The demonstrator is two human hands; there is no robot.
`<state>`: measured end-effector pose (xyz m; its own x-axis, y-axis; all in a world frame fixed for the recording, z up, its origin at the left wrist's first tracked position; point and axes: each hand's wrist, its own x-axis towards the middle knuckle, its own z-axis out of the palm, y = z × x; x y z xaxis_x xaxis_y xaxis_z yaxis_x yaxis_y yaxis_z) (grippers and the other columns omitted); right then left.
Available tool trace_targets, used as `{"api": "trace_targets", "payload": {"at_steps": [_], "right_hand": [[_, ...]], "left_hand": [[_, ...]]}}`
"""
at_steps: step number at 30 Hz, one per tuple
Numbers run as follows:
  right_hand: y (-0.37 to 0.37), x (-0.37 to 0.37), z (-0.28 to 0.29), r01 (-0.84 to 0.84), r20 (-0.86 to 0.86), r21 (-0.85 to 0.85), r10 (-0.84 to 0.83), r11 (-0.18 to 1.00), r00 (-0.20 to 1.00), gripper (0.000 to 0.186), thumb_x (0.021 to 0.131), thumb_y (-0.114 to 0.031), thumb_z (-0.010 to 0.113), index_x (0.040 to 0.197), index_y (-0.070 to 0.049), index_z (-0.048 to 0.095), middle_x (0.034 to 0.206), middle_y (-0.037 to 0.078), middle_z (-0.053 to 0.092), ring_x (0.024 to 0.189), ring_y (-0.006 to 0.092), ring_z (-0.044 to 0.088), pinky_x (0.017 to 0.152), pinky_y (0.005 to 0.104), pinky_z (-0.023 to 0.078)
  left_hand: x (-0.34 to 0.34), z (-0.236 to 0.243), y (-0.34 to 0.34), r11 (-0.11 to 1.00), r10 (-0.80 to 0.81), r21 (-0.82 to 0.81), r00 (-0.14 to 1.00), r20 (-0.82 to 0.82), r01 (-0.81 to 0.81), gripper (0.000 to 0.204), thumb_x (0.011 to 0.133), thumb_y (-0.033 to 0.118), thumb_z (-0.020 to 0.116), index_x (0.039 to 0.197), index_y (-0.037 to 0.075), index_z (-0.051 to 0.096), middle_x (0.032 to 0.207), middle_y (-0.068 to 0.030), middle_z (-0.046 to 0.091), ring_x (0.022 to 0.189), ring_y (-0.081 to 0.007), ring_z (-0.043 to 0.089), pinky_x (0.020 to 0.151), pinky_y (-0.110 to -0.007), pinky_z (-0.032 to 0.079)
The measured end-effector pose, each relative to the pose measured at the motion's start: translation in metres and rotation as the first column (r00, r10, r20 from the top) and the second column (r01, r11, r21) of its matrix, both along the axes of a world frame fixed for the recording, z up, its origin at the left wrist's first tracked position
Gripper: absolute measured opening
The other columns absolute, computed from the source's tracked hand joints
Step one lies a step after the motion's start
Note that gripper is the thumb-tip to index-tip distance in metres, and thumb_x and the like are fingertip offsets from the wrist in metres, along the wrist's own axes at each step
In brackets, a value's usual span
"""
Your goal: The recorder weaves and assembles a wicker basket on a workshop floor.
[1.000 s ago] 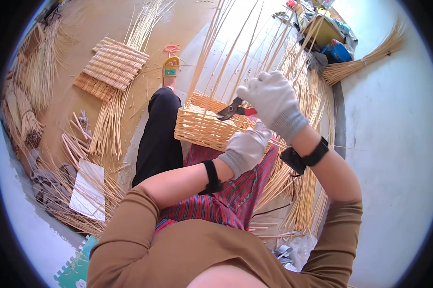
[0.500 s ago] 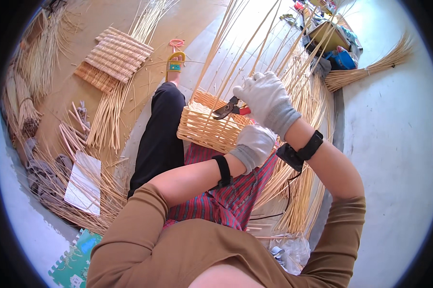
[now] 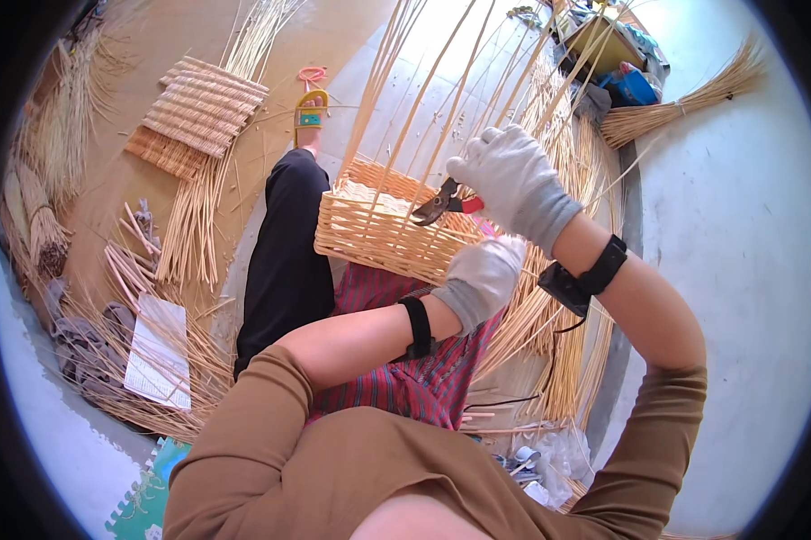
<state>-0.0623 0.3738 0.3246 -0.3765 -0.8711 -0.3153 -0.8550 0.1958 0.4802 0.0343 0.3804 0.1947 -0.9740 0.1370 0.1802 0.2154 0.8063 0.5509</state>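
A pale wicker basket (image 3: 374, 229) rests across my lap, with long upright canes (image 3: 445, 112) rising from its woven walls. My left hand (image 3: 488, 270), in a white knit glove, is closed at the basket's near right corner; its fingertips are partly hidden. Above the right end, my gloved right hand (image 3: 518, 184) grips red-handled pruning shears (image 3: 437, 207). Their dark blades point left over the basket, close to the canes. Whether the blades touch a cane I cannot tell.
Woven mats (image 3: 203, 112) lie on loose canes at the left. Long cane bundles (image 3: 563, 324) spread along my right side, and a tied bundle (image 3: 684, 112) leans by the wall. A blue container (image 3: 635, 87) stands far right. A paper sheet (image 3: 158, 351) lies lower left.
The basket and floor things sit slightly farther left in the picture. My right hand with the shears has moved a little right and down relative to the picture, still over the basket's right end.
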Motion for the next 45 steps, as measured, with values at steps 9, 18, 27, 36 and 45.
{"api": "trace_targets", "payload": {"at_steps": [9, 18, 27, 36, 45], "right_hand": [[0.036, 0.000, 0.004, 0.115, 0.119, -0.013, -0.113, 0.993, 0.986, 0.018, 0.081, -0.026, 0.074, 0.096, -0.017, 0.069, 0.088, 0.006, 0.068, 0.097, 0.0260, 0.068, 0.079, 0.0399, 0.052], [0.163, -0.006, 0.022, 0.197, 0.113, -0.210, -0.176, 0.958, 0.978, 0.032, 0.072, -0.039, 0.081, 0.093, -0.019, 0.067, 0.081, 0.002, 0.063, 0.089, 0.0252, 0.065, 0.075, 0.0404, 0.049], [0.187, -0.008, -0.006, 0.254, 0.135, -0.200, -0.230, 0.946, 0.964, 0.030, 0.074, -0.034, 0.078, 0.098, -0.020, 0.069, 0.088, 0.003, 0.067, 0.094, 0.0248, 0.065, 0.081, 0.0395, 0.049], [0.198, -0.013, -0.022, 0.267, 0.140, -0.263, -0.237, 0.927, 0.961, 0.029, 0.073, -0.033, 0.077, 0.098, -0.020, 0.069, 0.090, 0.004, 0.067, 0.094, 0.0251, 0.065, 0.081, 0.0397, 0.050], [0.193, -0.006, -0.024, 0.046, -0.101, -0.239, -0.072, 0.970, 0.992, 0.018, 0.082, -0.022, 0.065, 0.100, -0.019, 0.062, 0.089, 0.000, 0.063, 0.094, 0.0214, 0.065, 0.080, 0.0370, 0.049]], "left_hand": [[0.006, 0.010, 0.027, 0.998, -0.056, 0.006, 0.982, -0.181, 0.058, 0.013, 0.086, 0.016, 0.059, 0.088, 0.009, 0.068, 0.079, -0.0079, 0.068, 0.075, -0.0249, 0.071, 0.062, -0.038, 0.056], [0.013, 0.000, 0.097, 0.955, -0.277, -0.101, 0.960, 0.043, 0.280, 0.053, 0.091, 0.012, 0.052, 0.142, -0.001, 0.044, 0.094, -0.0107, 0.068, 0.075, -0.0239, 0.073, 0.045, -0.044, 0.052], [-0.022, -0.027, 0.126, 0.966, -0.163, -0.184, 0.980, 0.113, 0.182, 0.036, 0.090, 0.013, 0.055, 0.124, 0.000, 0.056, 0.097, -0.0146, 0.073, 0.076, -0.0276, 0.075, 0.045, -0.048, 0.053], [-0.024, -0.028, 0.129, 0.966, -0.125, -0.218, 0.990, 0.066, 0.137, 0.028, 0.089, 0.014, 0.057, 0.112, -0.001, 0.061, 0.088, -0.0129, 0.073, 0.070, -0.0270, 0.073, 0.046, -0.046, 0.054], [-0.031, -0.031, 0.132, 0.985, -0.117, -0.116, 0.990, 0.076, 0.125, 0.021, 0.086, 0.011, 0.060, 0.103, 0.001, 0.067, 0.086, -0.0152, 0.073, 0.072, -0.0295, 0.075, 0.047, -0.046, 0.055]]}}
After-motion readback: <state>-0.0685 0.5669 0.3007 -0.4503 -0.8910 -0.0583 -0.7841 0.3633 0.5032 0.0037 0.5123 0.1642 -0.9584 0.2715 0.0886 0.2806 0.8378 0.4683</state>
